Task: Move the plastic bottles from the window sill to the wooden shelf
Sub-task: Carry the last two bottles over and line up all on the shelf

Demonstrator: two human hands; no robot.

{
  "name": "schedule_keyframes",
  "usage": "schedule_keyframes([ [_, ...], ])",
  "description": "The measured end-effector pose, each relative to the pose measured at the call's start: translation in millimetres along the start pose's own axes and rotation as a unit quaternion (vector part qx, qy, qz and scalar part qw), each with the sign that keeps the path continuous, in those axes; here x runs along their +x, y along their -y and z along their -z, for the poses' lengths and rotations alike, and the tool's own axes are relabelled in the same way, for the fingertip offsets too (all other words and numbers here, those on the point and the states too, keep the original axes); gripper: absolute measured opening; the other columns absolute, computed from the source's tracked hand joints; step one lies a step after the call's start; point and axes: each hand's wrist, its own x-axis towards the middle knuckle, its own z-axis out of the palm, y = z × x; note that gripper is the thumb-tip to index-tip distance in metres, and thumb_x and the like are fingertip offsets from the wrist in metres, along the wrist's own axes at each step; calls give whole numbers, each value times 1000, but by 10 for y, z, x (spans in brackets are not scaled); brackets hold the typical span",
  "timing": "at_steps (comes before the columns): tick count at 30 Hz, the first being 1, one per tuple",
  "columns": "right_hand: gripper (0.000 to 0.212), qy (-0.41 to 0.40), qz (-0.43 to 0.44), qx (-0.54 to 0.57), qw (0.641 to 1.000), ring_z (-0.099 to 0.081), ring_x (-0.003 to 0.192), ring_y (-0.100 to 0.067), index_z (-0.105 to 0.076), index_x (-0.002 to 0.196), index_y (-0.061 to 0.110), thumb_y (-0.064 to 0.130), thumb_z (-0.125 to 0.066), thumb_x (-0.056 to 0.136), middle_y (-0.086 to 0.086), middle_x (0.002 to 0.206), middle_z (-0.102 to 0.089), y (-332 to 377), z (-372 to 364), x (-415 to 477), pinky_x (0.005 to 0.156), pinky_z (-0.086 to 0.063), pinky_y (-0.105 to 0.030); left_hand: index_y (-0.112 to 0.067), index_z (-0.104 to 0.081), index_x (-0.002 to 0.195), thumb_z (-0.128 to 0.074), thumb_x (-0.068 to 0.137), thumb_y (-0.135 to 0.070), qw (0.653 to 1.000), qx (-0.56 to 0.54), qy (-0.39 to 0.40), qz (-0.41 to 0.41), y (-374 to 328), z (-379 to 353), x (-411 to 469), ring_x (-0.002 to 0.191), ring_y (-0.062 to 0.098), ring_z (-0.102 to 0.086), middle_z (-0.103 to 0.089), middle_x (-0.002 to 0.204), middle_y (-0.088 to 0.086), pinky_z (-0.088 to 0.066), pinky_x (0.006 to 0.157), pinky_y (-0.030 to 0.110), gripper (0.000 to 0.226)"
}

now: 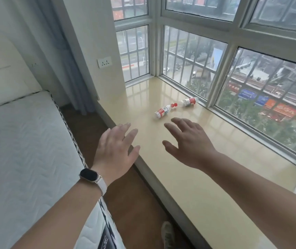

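While both plastic bottles (176, 107) lie on the window sill (188, 168) near the glass, left hand (115, 150) and right hand (188, 142) hover spread, empty, short of them; pickup step, next: grasp nearer bottle (164, 110).

Cannot read the labels on the nearer plastic bottle (163, 111) or the farther plastic bottle (189, 102): too small. Cannot tell whether the farther one carries a cap. See only the backs of the left hand (115, 150) and right hand (188, 142). See only part of a shoe (168, 234), cut by the bottom edge. Lose the mattress (27, 150) past the left and bottom edges, and the window sill (188, 186) under the right forearm. Cannot read the blurred shop signs (285, 110) outside.
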Motion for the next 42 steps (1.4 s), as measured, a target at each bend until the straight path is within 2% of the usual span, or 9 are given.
schedule_keyframes([
  [10, 58, -22, 46, 26, 998, -53, 121, -36, -59, 131, 17, 53, -43, 89, -12, 134, -57, -600, -183, 983, 98, -43, -46, -17, -59, 129, -43, 94, -47, 999, 35, -16, 28, 135, -203, 861, 129, 35, -51, -57, 138, 11, -38, 106, 58, 48],
  [18, 56, -46, 108, 28, 993, -55, 118, -35, -60, 128, 16, 52, -45, 88, -12, 131, -59, -514, -147, 1464, 94, -45, -44, -17, -61, 129, -44, 94, -45, 995, 55, -45, 66, 418, -98, 1053, 128, 37, -53, -58, 137, 12, -40, 105, 59, 47],
  [25, 55, -23, 154, 26, 988, -51, 125, -36, -57, 132, 17, 52, -44, 91, -12, 136, -57, -169, -247, 1897, 100, -43, -48, -16, -61, 128, -45, 94, -45, 992, 73, -66, 83, 837, -113, 1104, 126, 37, -55, -60, 136, 13, -42, 102, 58, 47],
  [33, 55, -48, 121, 1, 991, -52, 120, -35, -60, 127, 16, 52, -45, 89, -9, 130, -59, -36, -557, 2553, 97, -44, -44, -17, -60, 129, -46, 94, -45, 996, 44, -55, 61, 1617, -400, 1540, 129, 36, -52, -58, 137, 11, -40, 105, 57, 47],
  [42, 57, -31, 41, -28, 998, -50, 125, -35, -58, 130, 17, 54, -44, 89, -8, 134, -58, 359, -908, 3484, 101, -41, -45, -18, -60, 129, -43, 93, -47, 1000, 8, -22, -2, 2807, -723, 2291, 128, 34, -53, -59, 134, 10, -39, 106, 54, 49],
])
